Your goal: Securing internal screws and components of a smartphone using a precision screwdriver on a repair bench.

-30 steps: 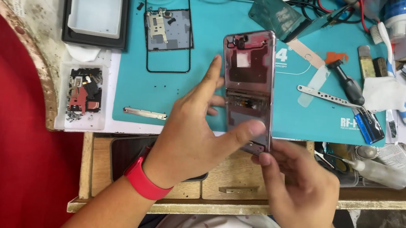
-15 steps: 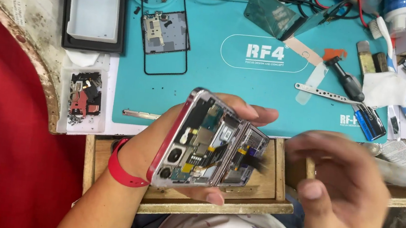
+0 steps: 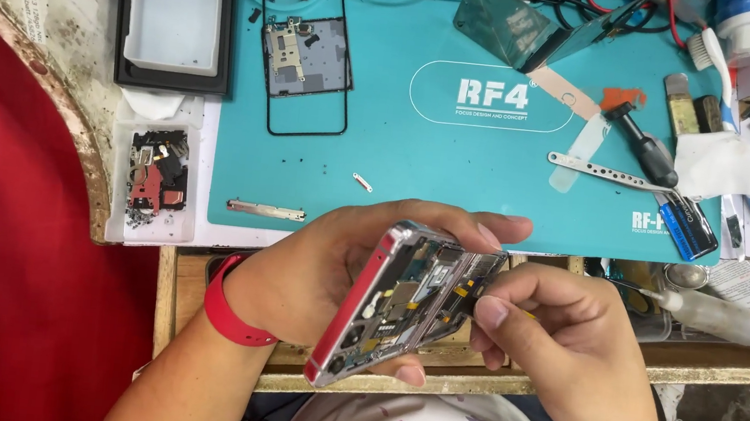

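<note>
Left hand (image 3: 322, 275) gripping opened pink phone (image 3: 402, 302), tilted above teal mat (image 3: 454, 168); right hand (image 3: 566, 337) fingers pinched narrow, touching its upper edge.

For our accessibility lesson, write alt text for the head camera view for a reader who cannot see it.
A left hand holds an opened phone, circuit side up, while the right hand pinches at its upper edge. Behind lie a teal work mat with tweezers, a screwdriver and a white parts tray.
</note>
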